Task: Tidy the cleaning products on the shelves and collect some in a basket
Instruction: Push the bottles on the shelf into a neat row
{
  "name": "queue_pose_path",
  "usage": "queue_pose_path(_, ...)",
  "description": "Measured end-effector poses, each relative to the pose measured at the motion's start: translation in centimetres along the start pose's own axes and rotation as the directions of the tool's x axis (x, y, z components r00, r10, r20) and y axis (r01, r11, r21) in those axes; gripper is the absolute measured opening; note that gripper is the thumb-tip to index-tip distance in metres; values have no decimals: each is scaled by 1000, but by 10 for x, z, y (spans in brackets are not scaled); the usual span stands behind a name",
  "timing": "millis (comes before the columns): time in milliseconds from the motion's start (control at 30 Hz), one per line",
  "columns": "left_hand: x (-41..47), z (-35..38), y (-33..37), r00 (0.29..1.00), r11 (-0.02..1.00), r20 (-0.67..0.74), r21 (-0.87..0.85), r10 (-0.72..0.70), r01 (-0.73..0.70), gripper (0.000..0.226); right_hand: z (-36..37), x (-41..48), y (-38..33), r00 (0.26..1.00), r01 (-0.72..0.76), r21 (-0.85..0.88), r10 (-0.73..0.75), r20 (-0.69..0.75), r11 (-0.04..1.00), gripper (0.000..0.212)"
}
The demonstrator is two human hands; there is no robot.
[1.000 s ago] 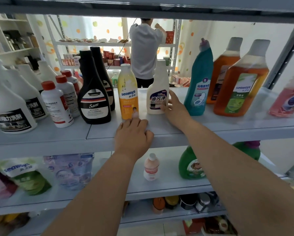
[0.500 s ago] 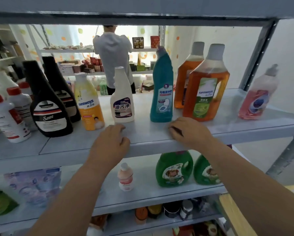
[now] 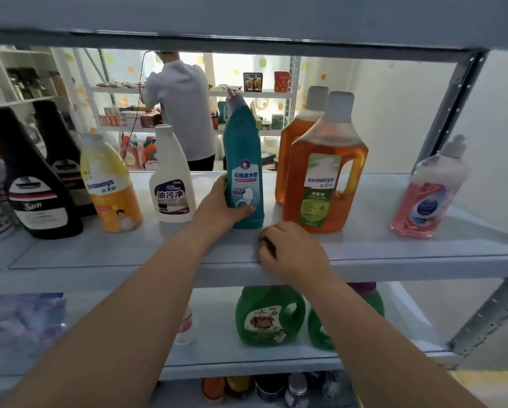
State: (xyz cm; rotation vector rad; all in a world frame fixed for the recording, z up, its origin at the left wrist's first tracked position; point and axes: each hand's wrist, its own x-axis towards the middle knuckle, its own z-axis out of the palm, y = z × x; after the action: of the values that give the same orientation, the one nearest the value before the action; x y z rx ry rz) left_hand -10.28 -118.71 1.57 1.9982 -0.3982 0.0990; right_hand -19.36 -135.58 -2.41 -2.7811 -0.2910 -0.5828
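Note:
A tall teal toilet-cleaner bottle stands upright at the middle of the grey shelf. My left hand wraps around its lower left side. My right hand rests curled on the shelf's front edge, just below the bottle, holding nothing. Left of the teal bottle stand a white spray bottle, a yellow Seaways bottle and two black Sam bottles. Right of it stand two orange disinfectant bottles and a pink bottle. No basket is in view.
The lower shelf holds two green detergent jugs, a small pink bottle and blue refill pouches. Jars sit on the shelf below. A metal upright frames the right. A person stands at far shelves.
My left hand has moved right from the shelf surface and taken hold of the teal bottle. My right hand stays near the shelf's front edge. The view has shifted further right.

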Motion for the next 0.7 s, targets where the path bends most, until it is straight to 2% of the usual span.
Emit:
queue_pose_path(200,-16,3,-1,1000,999,-12,-51,3,-3,75,0,-2,4,1000,-13,61,15,-25,998,22)
queue_pose_path(267,-25,1,-2,1000,999,-10,-44,12,-13,74,0,-3,5,997,-75,123,78,-13,990,21)
queue_pose_path(333,-35,-2,-2,1000,999,5,-29,27,-27,73,-1,-6,4,987,-147,243,160,-33,959,29)
queue_pose_path(433,-55,-10,1,998,999,42,-26,42,-41,72,-5,-16,-6,965,-203,509,259,-41,836,45)
queue_pose_path(533,-82,-19,7,995,996,78,-65,69,-64,70,-10,-29,-30,977,-168,716,211,30,677,49)
queue_pose_path(633,-115,-34,13,990,990,126,-131,67,-50,63,-10,-51,-61,975,-173,869,206,84,463,50)
queue_pose_path(700,-140,-47,11,984,983,165,-181,68,-38,57,-9,-71,-81,973,-163,914,217,86,372,51)
